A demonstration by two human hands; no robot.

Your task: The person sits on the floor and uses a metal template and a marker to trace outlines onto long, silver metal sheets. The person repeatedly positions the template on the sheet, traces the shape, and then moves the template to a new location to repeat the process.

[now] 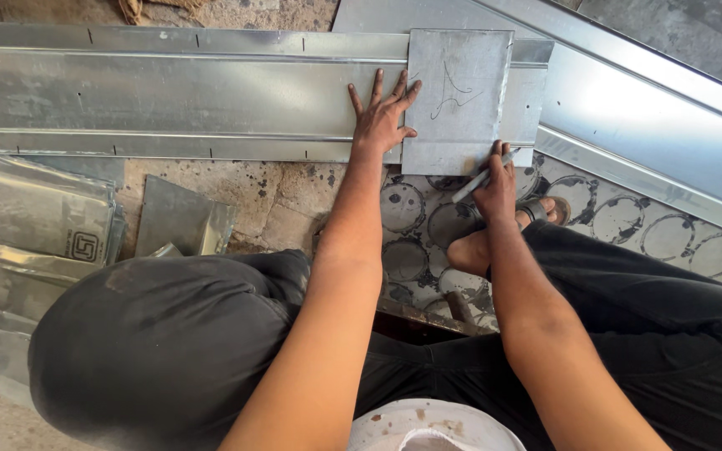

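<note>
Squatting on the floor [286,200], knees wide, one sandalled foot [495,238] tucked under the right wrist. Right hand [495,188] nearest, grip closed around a pen [485,175], tip up and to the right, touching the near edge of the plate [460,100]. Left hand [384,117] a little farther out, open, fingers spread flat, palm on the channel [185,100] and fingertips lapping over the plate's left edge, pinning it; nothing held. Plate: small, grey, roughly square, lying flat across the channel, near edge overhanging toward the foot, a scribbled mark in the middle. Plate straight ahead of the pen, so near edge within reach of the right hand, left edge under the left. Channel long axis left to right, folded lips along near and far sides, small notches along them. Room open along the plate's near and right edges; left side taken by the pinning hand. Off to the left, a stack of sheet offcuts [39,217]. Farthest, at right, a second long section [653,117] running diagonally away.
</note>
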